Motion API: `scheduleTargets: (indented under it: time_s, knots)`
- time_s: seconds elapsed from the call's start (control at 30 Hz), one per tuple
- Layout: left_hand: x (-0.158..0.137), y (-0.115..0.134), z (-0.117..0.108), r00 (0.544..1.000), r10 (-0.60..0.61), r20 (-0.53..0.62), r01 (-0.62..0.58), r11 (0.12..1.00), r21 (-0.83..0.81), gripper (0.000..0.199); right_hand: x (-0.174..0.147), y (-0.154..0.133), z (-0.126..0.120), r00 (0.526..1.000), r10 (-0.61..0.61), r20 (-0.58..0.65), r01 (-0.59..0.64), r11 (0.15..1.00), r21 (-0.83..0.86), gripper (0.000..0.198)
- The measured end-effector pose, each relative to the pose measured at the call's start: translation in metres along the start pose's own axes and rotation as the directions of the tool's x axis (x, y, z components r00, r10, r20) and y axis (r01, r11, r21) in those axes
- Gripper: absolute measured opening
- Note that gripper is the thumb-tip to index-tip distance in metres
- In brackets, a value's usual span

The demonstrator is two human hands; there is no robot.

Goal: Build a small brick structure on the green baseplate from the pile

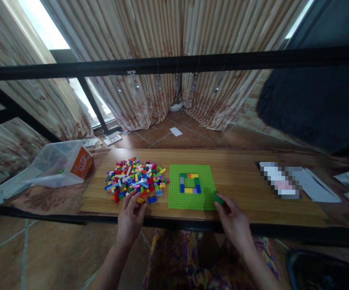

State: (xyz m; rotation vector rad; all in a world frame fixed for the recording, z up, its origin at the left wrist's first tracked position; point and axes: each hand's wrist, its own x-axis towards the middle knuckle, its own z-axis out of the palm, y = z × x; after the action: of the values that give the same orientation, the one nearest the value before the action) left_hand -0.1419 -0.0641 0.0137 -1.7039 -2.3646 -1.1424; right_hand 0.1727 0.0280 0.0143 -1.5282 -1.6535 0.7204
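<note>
My left hand (131, 213) is at the near edge of a pile of loose toy building bricks (142, 181), its fingers closed around a yellow-orange brick (140, 200). A blue brick (152, 199) lies just right of those fingers. Between thumb and fingers, my right hand (233, 217) pinches a dark green brick (218, 198) at the baseplate's near right corner. The bright green studded baseplate (176, 200) lies flat between my hands. On it, bricks of several colours form a rectangular ring (189, 190) with an open middle.
The bricks and baseplate rest on a wooden tabletop (253, 201). A clear plastic bin (56, 163) with an orange label is tipped at the left. White papers (316, 185) and a pixelated item (279, 180) are on the right. A black bar (168, 64) runs across behind the table.
</note>
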Motion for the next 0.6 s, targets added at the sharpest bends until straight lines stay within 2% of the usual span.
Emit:
scheduleTargets:
  time_s: [0.13, 0.3, 0.43, 0.6]
  knots:
    - [-0.004, 0.009, 0.002, 1.0, 0.024, 0.019, -0.025, 0.997, 0.073, 0.031, 0.008, 0.025, -0.012, 0.988, -0.134, -0.077, 0.114, 0.968, -0.224, 0.045]
    - [-0.001, 0.017, 0.01, 0.997, 0.029, 0.076, -0.044, 0.979, 0.201, 0.024, 0.018, 0.055, -0.015, 0.96, -0.25, -0.124, 0.176, 0.888, -0.426, 0.052]
    - [0.003, 0.016, 0.015, 0.993, 0.047, 0.109, -0.069, 0.974, 0.213, 0.018, 0.024, 0.067, -0.014, 0.959, -0.266, -0.096, 0.187, 0.852, -0.489, 0.05]
    - [0.005, 0.027, 0.011, 0.992, 0.091, 0.087, -0.103, 0.984, 0.144, 0.014, 0.032, 0.072, -0.017, 0.967, -0.243, -0.072, 0.178, 0.851, -0.494, 0.05]
